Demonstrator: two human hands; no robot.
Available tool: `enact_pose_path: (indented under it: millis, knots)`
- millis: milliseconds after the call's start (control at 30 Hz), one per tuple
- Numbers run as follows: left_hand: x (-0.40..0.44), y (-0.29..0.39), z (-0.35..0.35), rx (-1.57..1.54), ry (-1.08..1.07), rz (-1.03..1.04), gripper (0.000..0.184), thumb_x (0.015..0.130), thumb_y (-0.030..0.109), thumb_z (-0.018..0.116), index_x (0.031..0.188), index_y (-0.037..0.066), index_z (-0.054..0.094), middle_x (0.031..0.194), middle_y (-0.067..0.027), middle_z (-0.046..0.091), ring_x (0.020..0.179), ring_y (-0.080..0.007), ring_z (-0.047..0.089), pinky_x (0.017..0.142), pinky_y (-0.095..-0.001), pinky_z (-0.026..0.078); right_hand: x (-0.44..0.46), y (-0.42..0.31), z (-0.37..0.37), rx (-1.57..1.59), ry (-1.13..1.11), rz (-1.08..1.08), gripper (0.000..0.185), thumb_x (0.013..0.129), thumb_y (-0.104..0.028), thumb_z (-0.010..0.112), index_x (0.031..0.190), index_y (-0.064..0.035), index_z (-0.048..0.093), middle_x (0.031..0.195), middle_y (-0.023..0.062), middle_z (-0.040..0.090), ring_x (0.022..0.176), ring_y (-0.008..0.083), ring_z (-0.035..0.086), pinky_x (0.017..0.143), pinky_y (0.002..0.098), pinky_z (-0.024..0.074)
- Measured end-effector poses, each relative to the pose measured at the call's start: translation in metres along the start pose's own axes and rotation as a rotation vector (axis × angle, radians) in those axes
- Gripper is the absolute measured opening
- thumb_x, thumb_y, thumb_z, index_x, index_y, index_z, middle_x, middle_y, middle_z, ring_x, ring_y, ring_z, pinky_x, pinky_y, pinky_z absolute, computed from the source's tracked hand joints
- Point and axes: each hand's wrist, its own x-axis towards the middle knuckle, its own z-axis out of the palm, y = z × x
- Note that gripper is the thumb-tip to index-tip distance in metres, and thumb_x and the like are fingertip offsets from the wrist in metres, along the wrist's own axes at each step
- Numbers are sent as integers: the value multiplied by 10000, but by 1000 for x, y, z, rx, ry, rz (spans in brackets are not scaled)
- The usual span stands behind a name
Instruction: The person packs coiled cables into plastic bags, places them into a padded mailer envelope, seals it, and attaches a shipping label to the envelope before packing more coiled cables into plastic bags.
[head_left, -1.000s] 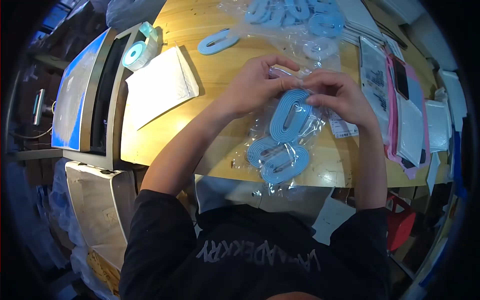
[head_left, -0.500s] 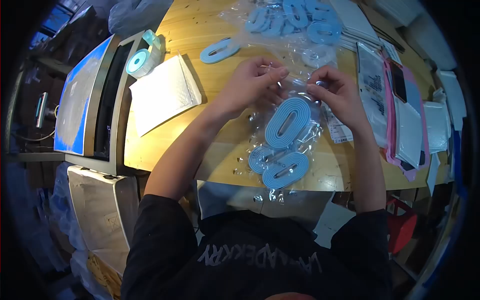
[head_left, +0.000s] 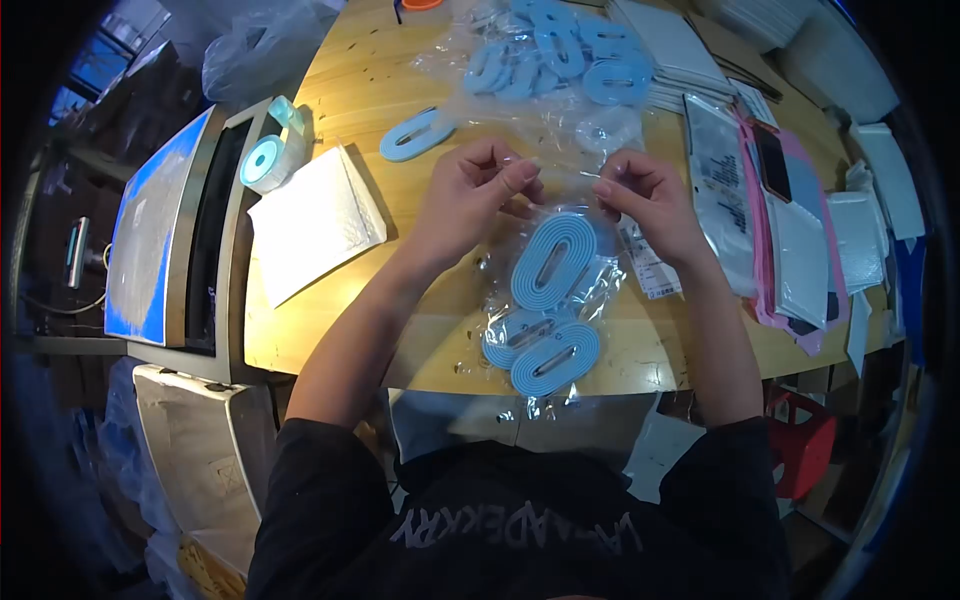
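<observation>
A clear plastic bag [head_left: 612,283] lies near the table's front edge, holding light blue flat oval coils [head_left: 553,262]. Two of these coils overlap at the bag's lower end and one lies above them. My left hand [head_left: 472,205] pinches the bag's upper left edge between thumb and fingers. On the other side my right hand [head_left: 652,205] has thumb and forefinger closed on the upper right edge. Glare on the film hides exactly how the bag's mouth sits. A loose blue coil [head_left: 416,134] rests beyond my left hand.
Behind my hands lies a large clear bag with several blue coils [head_left: 560,50]. To the left are white padded envelopes [head_left: 315,225], a tape dispenser [head_left: 270,160] and a blue-topped machine [head_left: 160,230]. A phone [head_left: 772,165] lies on pink-edged packaging [head_left: 750,220] at right.
The view has shifted, so most things appear further left and the nearer ones lower. My hands are slightly further apart and both still pinch the bag's upper edge.
</observation>
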Motion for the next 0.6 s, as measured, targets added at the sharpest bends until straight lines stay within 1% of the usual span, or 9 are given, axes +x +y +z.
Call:
enact_pose_path:
  millis: [100,133,233,367,433,500,567,600]
  knots:
    - [1,3,3,-45,15,-113,154,968,169,635,934,30,580,909,-80,673,838,-162,686,697,-291,566,0,-1,4,-31,3,47,102,921,-126,680,937,-30,649,795,5,624,723,71,564,658,233,456]
    - [0,1,4,-43,12,-109,154,968,169,635,934,30,580,909,-80,673,838,-162,686,697,-291,566,0,-1,5,-45,6,74,101,919,-123,682,938,-29,651,802,5,625,729,71,565,660,232,457]
    - [-2,-1,9,89,-36,-112,137,961,143,640,984,15,596,908,-86,677,816,-151,684,695,-271,560,1,4,9,-27,4,45,97,913,-107,687,940,-22,650,819,4,627,742,68,564,671,230,458]
    - [-4,3,19,38,-37,-101,141,955,132,647,996,5,601,859,-84,678,768,-130,672,676,-245,546,-1,5,12,-47,11,34,92,904,-87,695,936,-13,651,835,1,629,772,62,568,692,225,458]
    - [-5,-2,15,63,-35,-86,141,953,132,651,993,5,605,846,-81,678,755,-125,667,671,-241,541,-2,2,15,-61,16,32,90,901,-81,697,934,-10,653,838,-1,630,784,59,570,700,223,458]
    - [-6,-6,10,115,-28,-58,143,949,133,658,987,4,612,821,-75,678,731,-115,657,662,-233,533,-3,0,19,-113,27,41,125,898,-110,699,936,4,666,837,3,649,773,53,575,695,219,465]
    - [-7,-2,14,92,-35,-76,145,948,136,661,980,3,614,818,-72,678,731,-113,655,659,-231,530,-4,-1,22,-142,41,44,144,897,-124,700,938,11,672,837,5,658,768,49,578,693,218,468]
    - [-7,1,16,68,-39,-96,147,947,140,663,973,3,617,814,-70,678,731,-112,653,655,-230,527,-4,1,22,-145,27,-16,146,898,-128,700,937,10,674,836,7,659,762,50,577,688,220,467]
